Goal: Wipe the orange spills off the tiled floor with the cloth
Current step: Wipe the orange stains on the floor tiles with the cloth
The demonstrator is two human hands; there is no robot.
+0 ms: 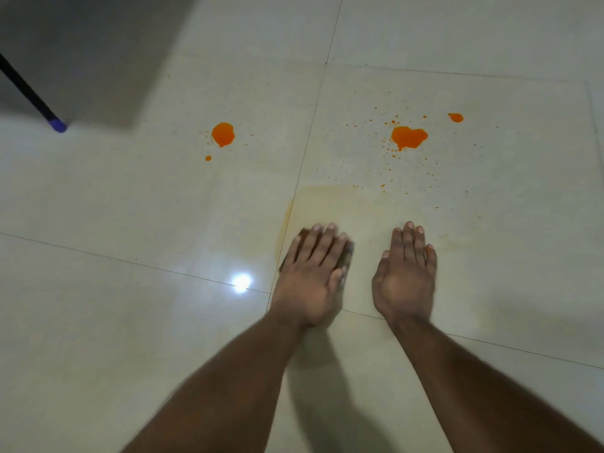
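orange is mostly not dealt with yet — round puddle (pixel 223 134) on the left tile, bigger lobed puddle (pixel 408 137) on the right tile with a small blob (pixel 455 117) beyond it and fine spatter all around. pale yellowish smear (pixel 322 194) sits just ahead of the hands, looks like thinned residue.

left hand (pixel 315 269) lies flat, fingers spread, pressing a dark cloth (pixel 349 256) to the tiled floor (pixel 130 207); only its edges show under the hand, right by the grout line. it pins the cloth rather than clenching it. right hand (pixel 405 276) is splayed on bare tile, holding nothing, probably a brace.

risks: the cloth looks small and may already be loaded, so pushing it into the big puddle could spread a film instead of lifting it. grout line could take the stain. spatter is easy to miss — wide scatter. glossy wet tile under the bracing palm could slip.

black pole with a blue tip (pixel 58 125) far left, well apart.
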